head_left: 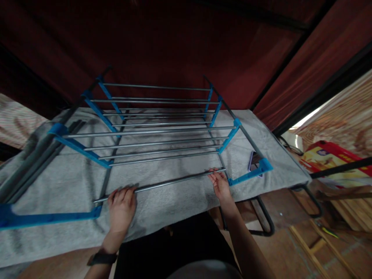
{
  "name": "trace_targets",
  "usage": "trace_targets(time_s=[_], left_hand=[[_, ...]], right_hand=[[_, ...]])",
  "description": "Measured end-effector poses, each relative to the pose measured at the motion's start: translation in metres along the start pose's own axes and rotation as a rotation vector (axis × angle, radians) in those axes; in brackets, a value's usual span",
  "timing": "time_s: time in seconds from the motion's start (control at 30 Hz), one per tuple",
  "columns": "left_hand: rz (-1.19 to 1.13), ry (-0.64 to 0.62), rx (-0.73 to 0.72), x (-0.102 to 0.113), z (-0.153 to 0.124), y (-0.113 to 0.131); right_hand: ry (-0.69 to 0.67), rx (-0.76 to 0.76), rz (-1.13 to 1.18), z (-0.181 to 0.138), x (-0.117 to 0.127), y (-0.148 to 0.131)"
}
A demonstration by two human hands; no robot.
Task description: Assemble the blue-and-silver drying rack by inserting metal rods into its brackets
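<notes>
A rack of grey metal rods and blue plastic brackets (pixel 95 110) lies on a grey towel (pixel 174 197) spread over a table. A loose grey metal rod (pixel 165 183) lies across the towel near me. My left hand (pixel 122 205) curls its fingers over the rod's left part. My right hand (pixel 221 184) pinches the rod near its right end, close to a blue side bracket (pixel 251 174). Another blue side bracket (pixel 52 219) lies at the near left, touching the rod's left end.
A phone (pixel 254 161) lies on the towel by the right bracket. Loose grey tubes (pixel 31 162) lie at the left. Dark red curtains hang behind. At the right are a red and yellow box (pixel 328 159), wooden slats and a black metal frame (pixel 264 221).
</notes>
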State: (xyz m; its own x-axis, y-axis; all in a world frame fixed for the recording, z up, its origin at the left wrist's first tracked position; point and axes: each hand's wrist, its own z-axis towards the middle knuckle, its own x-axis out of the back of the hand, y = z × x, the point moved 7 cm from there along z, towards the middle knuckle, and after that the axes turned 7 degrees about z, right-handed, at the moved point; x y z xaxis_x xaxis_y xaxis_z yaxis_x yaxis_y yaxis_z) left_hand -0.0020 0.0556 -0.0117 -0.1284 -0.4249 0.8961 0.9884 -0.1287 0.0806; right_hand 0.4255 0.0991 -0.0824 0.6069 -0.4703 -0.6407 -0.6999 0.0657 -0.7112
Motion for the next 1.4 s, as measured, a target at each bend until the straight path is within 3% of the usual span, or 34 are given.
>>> trace_targets(time_s=[0.23, 0.5, 0.83, 1.4], left_hand=[[0.016, -0.034, -0.018, -0.003, -0.001, 0.001], [-0.01, -0.02, -0.072, -0.001, -0.004, 0.006], [0.018, -0.004, -0.141, 0.004, -0.008, 0.013], [0.036, 0.06, -0.224, 0.027, -0.016, 0.037]], right_hand=[[-0.093, -0.051, 0.007, -0.002, -0.003, -0.002], [-0.066, -0.041, 0.1, 0.0, -0.001, -0.005], [-0.103, -0.033, 0.05, -0.001, 0.002, -0.003], [0.052, -0.042, 0.063, -0.004, 0.014, -0.011]])
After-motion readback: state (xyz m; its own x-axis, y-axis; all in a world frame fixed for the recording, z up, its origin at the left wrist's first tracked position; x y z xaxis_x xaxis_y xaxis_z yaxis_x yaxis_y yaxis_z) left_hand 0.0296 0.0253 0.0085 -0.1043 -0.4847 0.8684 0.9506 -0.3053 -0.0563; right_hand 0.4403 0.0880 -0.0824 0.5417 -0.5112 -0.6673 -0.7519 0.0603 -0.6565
